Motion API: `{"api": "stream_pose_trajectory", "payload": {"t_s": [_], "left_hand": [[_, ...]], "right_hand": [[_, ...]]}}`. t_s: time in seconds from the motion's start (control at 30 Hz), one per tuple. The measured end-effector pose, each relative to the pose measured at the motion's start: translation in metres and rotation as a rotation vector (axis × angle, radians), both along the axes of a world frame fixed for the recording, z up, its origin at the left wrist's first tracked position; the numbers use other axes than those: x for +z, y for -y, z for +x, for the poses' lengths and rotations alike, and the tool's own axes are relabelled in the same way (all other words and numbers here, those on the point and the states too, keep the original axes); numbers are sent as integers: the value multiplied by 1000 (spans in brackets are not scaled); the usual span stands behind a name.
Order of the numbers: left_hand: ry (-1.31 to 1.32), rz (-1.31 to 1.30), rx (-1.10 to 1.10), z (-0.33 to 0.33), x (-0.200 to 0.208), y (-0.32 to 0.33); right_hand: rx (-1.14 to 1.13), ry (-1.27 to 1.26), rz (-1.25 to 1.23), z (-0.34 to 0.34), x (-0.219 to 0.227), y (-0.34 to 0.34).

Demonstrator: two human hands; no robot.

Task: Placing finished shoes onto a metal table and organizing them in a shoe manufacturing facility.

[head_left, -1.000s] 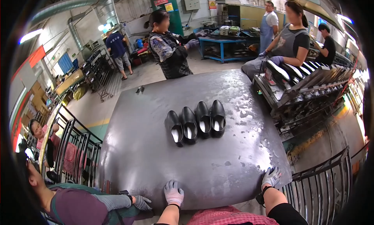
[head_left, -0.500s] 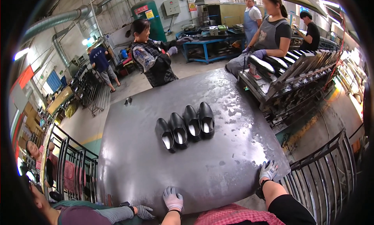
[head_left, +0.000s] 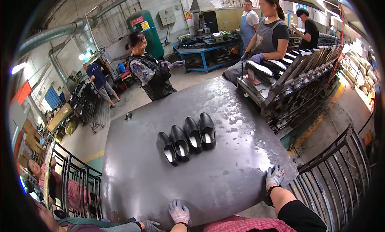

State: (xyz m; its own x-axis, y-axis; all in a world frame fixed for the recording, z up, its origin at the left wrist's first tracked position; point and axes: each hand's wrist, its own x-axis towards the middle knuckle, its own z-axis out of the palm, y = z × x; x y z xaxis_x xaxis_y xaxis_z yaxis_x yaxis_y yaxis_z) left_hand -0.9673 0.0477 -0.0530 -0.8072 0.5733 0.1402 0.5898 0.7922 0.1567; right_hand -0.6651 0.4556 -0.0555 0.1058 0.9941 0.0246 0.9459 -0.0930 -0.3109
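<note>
Side by side in a row on the grey metal tabletop (head_left: 144,188) stand several black slip-on shoes (head_left: 181,143) with pale insoles, their toes pointing away from me. My left hand (head_left: 179,212), in a striped work glove, lies flat on the table's near edge with its fingers spread. At the near right corner rests my right hand (head_left: 275,176), also gloved, with fingers apart and nothing in it. Both hands are well short of the shoes. Two small dark objects (head_left: 128,116), too small to make out, lie near the table's far left edge.
A rack of shoes (head_left: 288,77) stands beyond the far right corner, with an aproned person (head_left: 269,35) at it. Another person (head_left: 146,67) is at the far edge. Metal railings (head_left: 333,180) flank the right side. A co-worker's gloved hand (head_left: 151,225) is left of mine.
My view has shifted slightly, so the shoes and table sit a little lower and further left. The person across the table has moved their arms. My hands still rest on the table.
</note>
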Motion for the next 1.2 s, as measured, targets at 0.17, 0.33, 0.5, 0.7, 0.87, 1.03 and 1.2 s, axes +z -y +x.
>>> {"api": "stream_pose_trajectory", "payload": {"t_s": [0.17,0.33,0.5,0.7,0.87,1.03,1.2], "left_hand": [[-55,39,14,4,-1,6],[0,49,9,-1,-5,7],[-38,37,6,0,-3,7],[-59,37,6,-1,-4,5],[-58,50,1,0,-3,6],[-30,39,25,1,-6,11],[10,21,33,3,2,6]], "right_hand": [[19,-8,28,-7,3,4],[-1,-10,-62,-12,16,5],[-11,-3,-24,-8,2,5],[6,-6,21,-9,2,3],[14,19,-20,-9,7,4],[24,30,47,-7,-15,0],[-5,24,62,-8,-16,2]]}}
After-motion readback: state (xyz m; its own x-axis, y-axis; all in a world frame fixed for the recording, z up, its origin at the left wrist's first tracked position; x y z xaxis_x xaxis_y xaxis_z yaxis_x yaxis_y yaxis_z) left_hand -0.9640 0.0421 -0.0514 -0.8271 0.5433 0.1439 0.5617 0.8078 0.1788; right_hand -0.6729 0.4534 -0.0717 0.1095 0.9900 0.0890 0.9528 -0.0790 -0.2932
